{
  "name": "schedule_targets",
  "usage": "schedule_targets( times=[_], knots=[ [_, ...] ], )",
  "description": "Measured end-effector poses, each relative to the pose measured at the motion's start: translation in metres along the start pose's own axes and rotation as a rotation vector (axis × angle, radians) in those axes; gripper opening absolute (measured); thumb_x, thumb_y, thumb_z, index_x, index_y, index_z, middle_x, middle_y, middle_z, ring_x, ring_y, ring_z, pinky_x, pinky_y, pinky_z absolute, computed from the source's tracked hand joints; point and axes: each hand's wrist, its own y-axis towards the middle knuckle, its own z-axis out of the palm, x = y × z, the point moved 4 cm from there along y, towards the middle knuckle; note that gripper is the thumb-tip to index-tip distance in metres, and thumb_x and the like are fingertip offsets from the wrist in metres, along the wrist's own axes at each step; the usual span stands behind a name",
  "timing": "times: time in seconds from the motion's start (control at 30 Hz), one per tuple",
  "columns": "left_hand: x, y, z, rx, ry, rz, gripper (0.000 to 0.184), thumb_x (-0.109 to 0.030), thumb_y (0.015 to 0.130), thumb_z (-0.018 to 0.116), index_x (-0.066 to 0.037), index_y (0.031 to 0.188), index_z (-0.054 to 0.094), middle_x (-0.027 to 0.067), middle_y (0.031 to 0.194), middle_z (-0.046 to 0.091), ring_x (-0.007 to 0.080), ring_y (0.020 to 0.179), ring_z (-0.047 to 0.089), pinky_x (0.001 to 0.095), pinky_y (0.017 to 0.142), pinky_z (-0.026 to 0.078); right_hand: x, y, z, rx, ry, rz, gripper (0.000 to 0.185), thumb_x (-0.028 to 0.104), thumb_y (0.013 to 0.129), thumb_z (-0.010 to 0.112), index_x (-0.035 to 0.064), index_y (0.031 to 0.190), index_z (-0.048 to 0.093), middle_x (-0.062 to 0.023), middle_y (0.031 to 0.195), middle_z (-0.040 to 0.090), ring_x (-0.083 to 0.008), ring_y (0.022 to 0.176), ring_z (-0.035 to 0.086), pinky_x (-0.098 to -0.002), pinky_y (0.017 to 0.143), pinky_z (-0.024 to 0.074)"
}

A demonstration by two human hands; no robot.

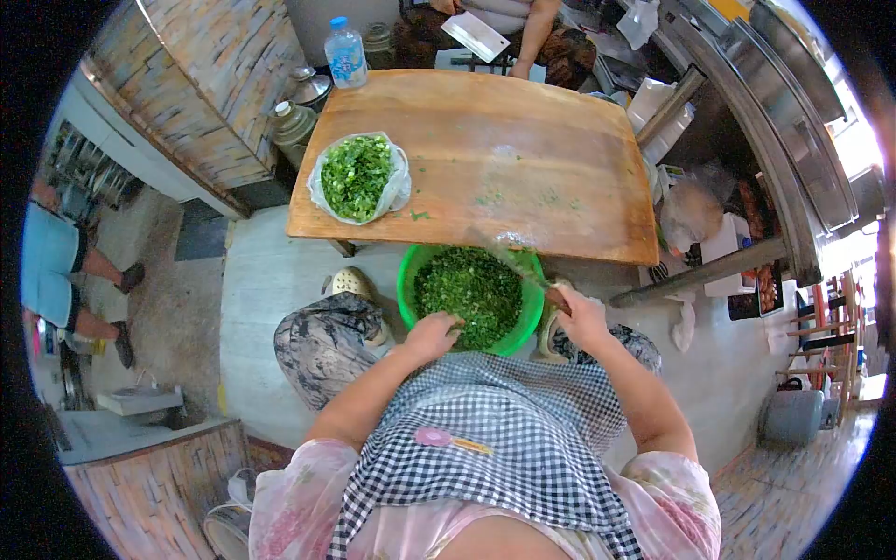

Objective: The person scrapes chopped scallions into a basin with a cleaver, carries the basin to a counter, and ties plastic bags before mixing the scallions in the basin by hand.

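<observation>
A green basin (406, 303) full of finely chopped greens (471, 294) stands between my feet, below the table's near edge. My right hand (581, 319) is closed round the handle of a knife (513, 259), whose blade slants up and left over the basin to the table edge. My left hand (434, 336) is at the basin's near left rim, its fingers curled; what they hold, if anything, is hidden. On the wooden table (448, 112), at the left, sits a plastic bag (400, 182) of chopped green leaves (355, 177). Green scraps lie near the table's front edge.
A water bottle (345, 56) stands at the table's back left corner. Beyond the table another person (537, 28) sits near a cleaver (474, 35). A person in blue (51, 261) is at far left. Metal shelving (793, 205) stands at the right.
</observation>
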Motion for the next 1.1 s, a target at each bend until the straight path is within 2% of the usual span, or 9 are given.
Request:
schedule_targets(
  times=[0.13,0.23,0.3,0.37,0.47,0.67,0.77,0.97,1.1],
  knots=[
    [0.000,0.003,-0.002,0.015,0.028,-0.006,0.026,-0.019,0.080,0.052,-0.008,0.102,0.060,0.0167,0.100,0.057,0.0323,0.096,0.053,0.0413,0.083,0.043,-0.034,-0.006,0.015,-0.194,0.155,0.143,0.054,0.013,0.076,0.052,0.0085,0.128,0.039,-0.0164,0.123,0.048,-0.0332,0.109,0.049,-0.0418,0.092,0.0384],
    [-0.002,0.004,0.000,0.030,0.030,-0.020,0.026,-0.019,0.080,0.052,-0.008,0.102,0.060,0.0167,0.100,0.057,0.0321,0.096,0.053,0.0413,0.083,0.043,-0.033,-0.014,0.039,-0.386,0.110,-0.001,0.049,0.011,0.075,0.056,0.0075,0.122,0.044,-0.0208,0.099,0.057,-0.0383,0.089,0.055,-0.0430,0.074,0.0444],
    [-0.002,0.002,0.002,0.026,0.029,-0.030,0.026,-0.019,0.081,0.052,-0.009,0.103,0.060,0.0167,0.100,0.058,0.0319,0.096,0.053,0.0412,0.083,0.043,-0.018,-0.015,0.048,-0.163,0.112,0.011,0.048,0.010,0.075,0.057,0.0081,0.121,0.044,-0.0200,0.100,0.057,-0.0381,0.089,0.055,-0.0416,0.075,0.0450],
    [0.000,0.003,0.002,0.018,0.022,-0.029,0.026,-0.019,0.080,0.052,-0.009,0.103,0.060,0.0170,0.097,0.057,0.0322,0.094,0.054,0.0415,0.082,0.043,0.003,-0.011,0.044,-0.118,0.092,-0.130,0.047,0.010,0.075,0.057,0.0094,0.120,0.046,-0.0191,0.102,0.057,-0.0369,0.090,0.056,-0.0422,0.075,0.0451],
    [-0.002,-0.001,0.003,0.011,-0.009,-0.018,0.025,-0.019,0.080,0.052,-0.008,0.100,0.060,0.0170,0.093,0.057,0.0325,0.092,0.054,0.0416,0.080,0.044,0.037,0.016,0.026,-0.221,0.106,-0.309,0.045,0.010,0.075,0.057,0.0102,0.119,0.047,-0.0176,0.104,0.057,-0.0352,0.091,0.056,-0.0424,0.075,0.0454],
    [0.008,0.001,0.010,-0.083,0.016,0.059,0.023,-0.018,0.079,0.053,-0.007,0.098,0.060,0.0161,0.093,0.058,0.0323,0.090,0.055,0.0413,0.080,0.044,0.076,0.081,0.005,-0.113,-0.054,-0.242,0.042,0.009,0.075,0.050,0.0129,0.117,0.051,-0.0166,0.106,0.058,-0.0321,0.095,0.056,-0.0424,0.080,0.0455],
    [0.006,-0.002,0.005,-0.074,0.035,0.004,0.024,-0.019,0.079,0.053,-0.008,0.099,0.060,0.0164,0.094,0.058,0.0320,0.091,0.055,0.0407,0.080,0.044,0.069,0.081,0.023,-0.165,-0.023,-0.384,0.040,0.010,0.076,0.051,0.0137,0.115,0.052,-0.0150,0.104,0.059,-0.0315,0.094,0.057,-0.0419,0.080,0.0456],
    [0.004,-0.002,0.002,0.057,-0.032,-0.118,0.024,-0.019,0.079,0.053,-0.009,0.100,0.061,0.0175,0.096,0.059,0.0327,0.091,0.056,0.0402,0.081,0.045,0.062,0.048,0.023,0.009,-0.097,-0.524,0.035,0.010,0.074,0.054,0.0129,0.109,0.052,-0.0091,0.095,0.059,-0.0302,0.088,0.057,-0.0419,0.071,0.0471],
    [0.014,0.003,0.018,0.019,-0.043,-0.004,0.026,-0.024,0.081,0.052,-0.011,0.102,0.060,0.0166,0.097,0.059,0.0328,0.092,0.055,0.0404,0.081,0.045,0.056,0.080,0.023,0.213,-0.274,-0.395,0.021,0.014,0.073,0.056,0.0086,0.092,0.052,-0.0117,0.082,0.059,-0.0317,0.080,0.057,-0.0438,0.067,0.0451]
  ],
)
